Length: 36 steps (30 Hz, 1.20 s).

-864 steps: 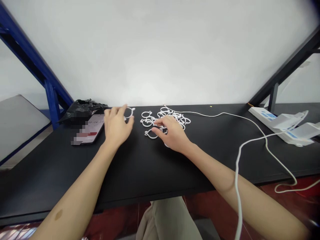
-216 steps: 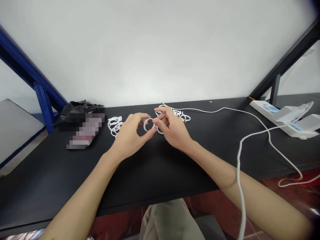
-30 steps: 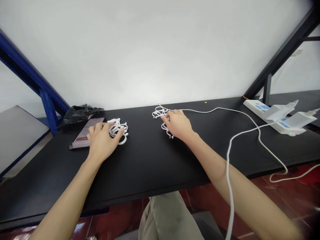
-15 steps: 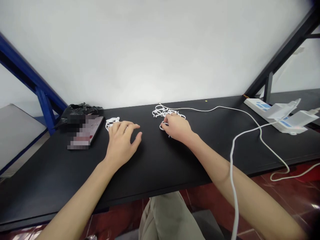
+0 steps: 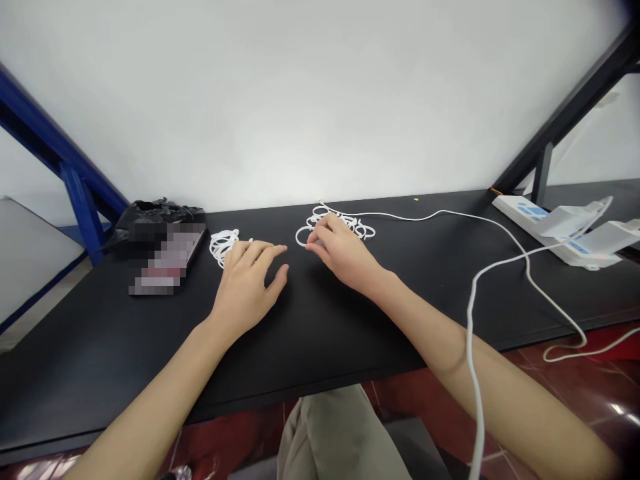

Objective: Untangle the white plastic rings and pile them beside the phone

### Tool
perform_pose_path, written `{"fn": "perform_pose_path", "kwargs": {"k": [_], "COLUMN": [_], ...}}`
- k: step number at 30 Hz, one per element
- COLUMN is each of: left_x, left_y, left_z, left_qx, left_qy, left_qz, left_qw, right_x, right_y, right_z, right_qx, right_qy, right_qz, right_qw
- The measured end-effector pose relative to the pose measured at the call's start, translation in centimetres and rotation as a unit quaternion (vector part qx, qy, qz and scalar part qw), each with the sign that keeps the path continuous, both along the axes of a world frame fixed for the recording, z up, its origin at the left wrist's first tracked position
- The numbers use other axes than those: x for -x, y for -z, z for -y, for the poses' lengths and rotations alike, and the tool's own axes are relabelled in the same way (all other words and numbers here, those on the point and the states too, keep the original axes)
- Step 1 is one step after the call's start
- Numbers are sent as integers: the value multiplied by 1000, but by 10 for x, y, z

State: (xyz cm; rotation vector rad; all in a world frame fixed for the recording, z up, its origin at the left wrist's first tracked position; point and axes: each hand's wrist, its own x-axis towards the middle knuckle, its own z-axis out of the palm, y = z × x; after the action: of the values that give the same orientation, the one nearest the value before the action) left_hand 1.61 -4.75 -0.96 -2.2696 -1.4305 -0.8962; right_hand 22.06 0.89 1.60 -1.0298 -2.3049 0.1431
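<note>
My right hand (image 5: 343, 257) pinches a white ring (image 5: 299, 239), which looks like a plastic curtain ring, between thumb and fingers. Behind and beside that hand lies a loose heap of similar white rings (image 5: 367, 231), partly covered by it. My left hand (image 5: 250, 283) hovers low over the black table, palm down, with thumb and fingers apart and nothing in its grip. Its fingers are close to a second pile of white rings (image 5: 220, 245), hiding part of that pile.
A flat box (image 5: 173, 257), blurred out, and a crumpled black plastic bag (image 5: 160, 212) lie at the left. A white cable (image 5: 470, 313) hangs across my right forearm from a power strip (image 5: 530, 213) with chargers. The black table (image 5: 310, 333) meets a white wall.
My right hand has drawn slightly left out of the heap, and the pinched ring now shows clearly. The left hand has barely moved and uncovers slightly more of its pile.
</note>
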Motion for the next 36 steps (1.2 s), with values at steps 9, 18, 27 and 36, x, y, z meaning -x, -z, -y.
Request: {"fn": "perform_pose_path", "kwargs": {"k": [9, 18, 27, 36], "left_x": [-1, 3, 4, 1], "left_y": [0, -4, -2, -10], "left_z": [-2, -2, -2, 1], "left_qx": [2, 0, -1, 9], "left_qy": [-2, 2, 16, 82], "left_qz": [-58, -63, -37, 65], "left_qw": [998, 998, 999, 995], "right_x": [4, 2, -1, 11], "right_y": [4, 12, 16, 2], "right_z": [4, -1, -5, 10], "right_qx": [19, 80, 37, 144], "right_qy": [-123, -103, -7, -91], "right_qz": [-29, -19, 20, -173], "right_qw": [992, 991, 999, 970]}}
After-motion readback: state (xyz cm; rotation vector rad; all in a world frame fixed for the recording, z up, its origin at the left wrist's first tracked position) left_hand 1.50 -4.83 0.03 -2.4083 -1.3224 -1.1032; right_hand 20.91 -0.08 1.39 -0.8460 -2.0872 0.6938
